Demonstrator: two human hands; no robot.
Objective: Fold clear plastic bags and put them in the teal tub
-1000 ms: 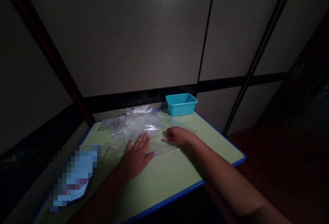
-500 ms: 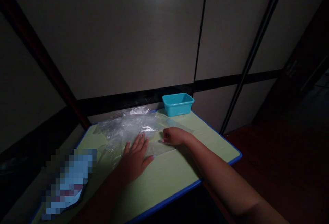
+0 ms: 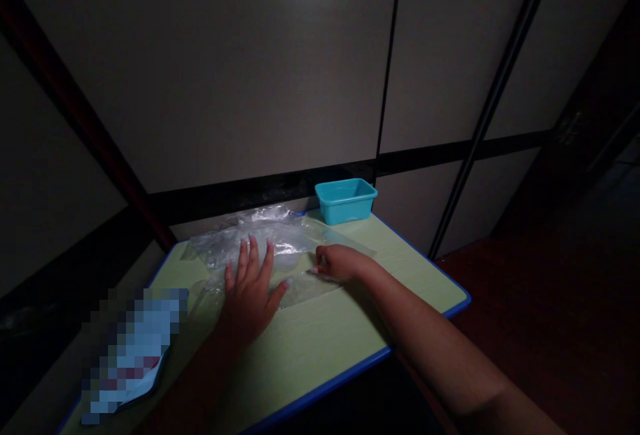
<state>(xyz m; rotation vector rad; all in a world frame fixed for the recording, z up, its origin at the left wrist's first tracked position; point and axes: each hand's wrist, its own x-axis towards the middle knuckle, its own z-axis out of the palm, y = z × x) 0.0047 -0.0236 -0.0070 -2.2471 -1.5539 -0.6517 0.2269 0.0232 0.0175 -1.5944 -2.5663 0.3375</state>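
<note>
A crinkled clear plastic bag (image 3: 290, 238) lies spread over the far half of the light green table. On its left part rests my left hand (image 3: 251, 292), open, with the fingers spread and pointing away from me. My right hand (image 3: 340, 264) is closed, its thumb and fingers pinched on the near right part of the bag. The bag's far edge reaches the back of the table, against the cabinet. Where exactly the right fingertips meet the plastic is partly hidden by the hand.
A turquoise plastic basket (image 3: 347, 212) stands at the table's back right corner. At the left edge lies a flat item blurred by blocks (image 3: 135, 355). The table (image 3: 320, 355) has a blue rim, and cabinet doors (image 3: 265, 88) rise right behind it.
My left hand has slid forward and a little to the left over the bag, its fingers spread wider. My right hand stays almost where it was, still pinching the plastic.
</note>
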